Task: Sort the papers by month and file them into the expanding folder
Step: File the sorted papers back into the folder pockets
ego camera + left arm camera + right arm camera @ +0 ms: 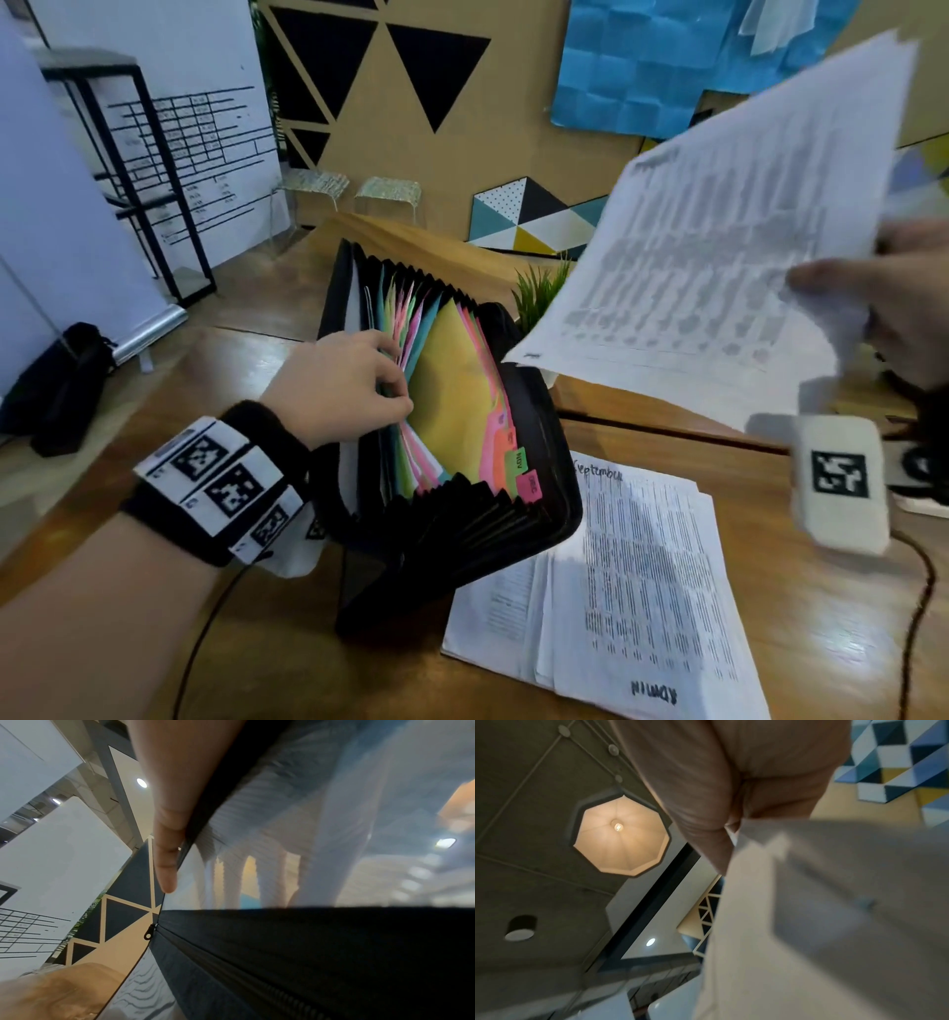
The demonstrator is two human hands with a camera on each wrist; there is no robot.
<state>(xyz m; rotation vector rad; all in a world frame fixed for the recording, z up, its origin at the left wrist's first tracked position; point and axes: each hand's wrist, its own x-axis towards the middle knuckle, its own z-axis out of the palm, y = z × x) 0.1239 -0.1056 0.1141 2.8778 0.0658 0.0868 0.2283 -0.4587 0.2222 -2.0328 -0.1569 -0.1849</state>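
Expanding folder (462, 452): one unit, black, standing open on the table (821, 616) with its pleated pockets fanned apart. Coloured dividers fill the pockets; the tabs reading NOV and DEC are legible, the other tab labels are too small or blurred to read.

Left hand (344, 385): fingers curled into the folder's pockets, parting the dividers. The fingertips are hidden among the dividers, so which pocket is held open cannot be determined. In the left wrist view, one finger (165, 862) lies along the folder's black edge; the rest of that view is blurred translucent pocket material.

Right hand (883, 308): raised to the right of the folder, thumb and fingers pinching the held sheets (719, 246) at their right edge. The printed text is motion-blurred and unreadable, and the sheet count cannot be determined. The hand is cut off by the frame edge in the head view. In the right wrist view, the palm (731, 780) and the blurred paper (834, 923) fill most of the frame.

Paper stack (631, 580): one pile lies flat on the table, below the right hand and just beside the folder, its left corner tucked under the folder. The top sheet carries the handwritten word "September"; the number of sheets cannot be counted.
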